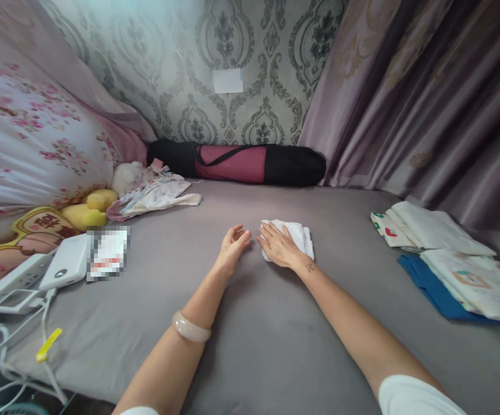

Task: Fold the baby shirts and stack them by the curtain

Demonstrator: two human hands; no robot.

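1. Observed right hand laid open and flat, with fingers extended, on folded white cloth.
2. Found cloth directly beneath right palm, on grey sheet, with far and right edges visible past the hand.
3. Observed left hand open, with fingers loosely bent, just left of the cloth and apart from it; cannot tell whether touching the sheet.
4. Noted pale bangle on forearm behind left hand.
5. Recorded well to the right of right hand: folded pale cloths, with blue cloth partly underneath the nearer ones.
6. Recorded well to the left of left hand: white power bank beside power strip.
7. Recorded beyond both hands: crumpled patterned garment to the left, long black-and-maroon bag against the wall.
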